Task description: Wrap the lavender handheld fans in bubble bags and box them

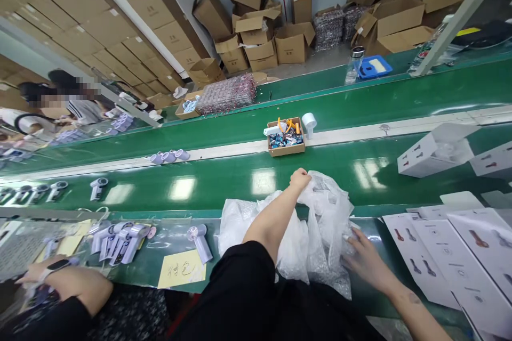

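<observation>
Bubble-wrap bags [326, 218], heaped near.
Left hand [300, 178] pinches their far edge, likely steadying them; right hand [367, 260] touches the right side, grip unclear.

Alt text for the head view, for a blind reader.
A person's left hand holds translucent bubble-wrap bags, right hand against their side, beside a green conveyor. A lilac fan-like device and yellow note lie left, printed white boxes right.

Over there, the person's bare left hand [300, 177] stretches far forward, fingers pinched together; the bare right hand [365, 257] sits closer in, fingers extended.
</observation>
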Motion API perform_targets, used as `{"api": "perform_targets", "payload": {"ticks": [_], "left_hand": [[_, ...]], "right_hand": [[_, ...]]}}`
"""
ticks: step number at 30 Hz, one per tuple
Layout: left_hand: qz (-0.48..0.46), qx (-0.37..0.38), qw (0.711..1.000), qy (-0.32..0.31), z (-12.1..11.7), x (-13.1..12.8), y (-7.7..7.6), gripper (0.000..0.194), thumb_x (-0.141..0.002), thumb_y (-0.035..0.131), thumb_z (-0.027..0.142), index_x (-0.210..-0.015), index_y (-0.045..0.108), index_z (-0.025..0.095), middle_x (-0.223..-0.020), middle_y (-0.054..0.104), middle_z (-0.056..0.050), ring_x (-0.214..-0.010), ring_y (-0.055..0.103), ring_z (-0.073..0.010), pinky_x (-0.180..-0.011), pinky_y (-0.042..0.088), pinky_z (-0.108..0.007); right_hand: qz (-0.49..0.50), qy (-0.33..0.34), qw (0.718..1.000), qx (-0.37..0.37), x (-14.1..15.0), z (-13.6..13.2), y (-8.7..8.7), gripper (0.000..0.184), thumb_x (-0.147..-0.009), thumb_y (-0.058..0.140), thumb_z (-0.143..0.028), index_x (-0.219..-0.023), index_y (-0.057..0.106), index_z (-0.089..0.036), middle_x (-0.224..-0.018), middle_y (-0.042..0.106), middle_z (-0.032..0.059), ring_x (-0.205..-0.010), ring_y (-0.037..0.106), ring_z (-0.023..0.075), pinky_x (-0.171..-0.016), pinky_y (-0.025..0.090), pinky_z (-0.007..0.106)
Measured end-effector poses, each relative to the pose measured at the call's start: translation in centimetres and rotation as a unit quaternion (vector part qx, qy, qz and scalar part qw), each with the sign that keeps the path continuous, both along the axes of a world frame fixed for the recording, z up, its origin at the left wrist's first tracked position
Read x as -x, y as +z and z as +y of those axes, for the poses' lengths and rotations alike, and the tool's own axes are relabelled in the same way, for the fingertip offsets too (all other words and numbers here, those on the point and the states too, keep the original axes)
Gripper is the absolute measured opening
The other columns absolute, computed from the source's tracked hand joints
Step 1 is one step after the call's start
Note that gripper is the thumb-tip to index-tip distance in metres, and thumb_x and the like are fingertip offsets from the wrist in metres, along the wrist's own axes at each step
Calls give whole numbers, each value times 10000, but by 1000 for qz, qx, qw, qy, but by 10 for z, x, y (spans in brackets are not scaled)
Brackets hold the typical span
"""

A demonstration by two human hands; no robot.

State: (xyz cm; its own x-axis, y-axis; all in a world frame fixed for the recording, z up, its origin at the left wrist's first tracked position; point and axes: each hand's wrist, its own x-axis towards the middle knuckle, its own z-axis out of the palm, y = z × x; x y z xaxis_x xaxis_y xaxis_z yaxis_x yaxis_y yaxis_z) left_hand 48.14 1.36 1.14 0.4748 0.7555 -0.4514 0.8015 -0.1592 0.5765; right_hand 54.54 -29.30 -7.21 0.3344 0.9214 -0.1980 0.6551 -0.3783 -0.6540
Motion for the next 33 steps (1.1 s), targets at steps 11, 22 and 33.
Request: {"api": "perform_targets", "payload": {"ticks": [11,22,33], "left_hand": [[-358,-42,881,-307,-57,70,136,408,-732,432,60,-1084,577,208,-1072,620,-38,-997,575,-179,-875,442,-296],[-361,192,912,31,-136,125,81,410,-757,600,535,-800,631,129,-634,534,16,-597,482,-103,-570,386,-224],[-387,117,912,73,-150,117,84,372,-841,517,494,-730,568,143,-587,414,51,-577,388,-87,-557,329,-215]], "right_hand": [[144,-38,961,-232,-31,83,187,650,-765,595,-480,-1326,414,-208,-1138,596,99,-973,572,242,-876,448,375],[229,-229,920,-221,45,50,174,248,-827,552,-446,-807,599,-204,-650,562,-12,-594,508,136,-598,447,259],[543,-284,774,-159,50,57,179,303,-635,795,-323,-879,641,-230,-790,704,12,-698,621,152,-655,494,242]]}}
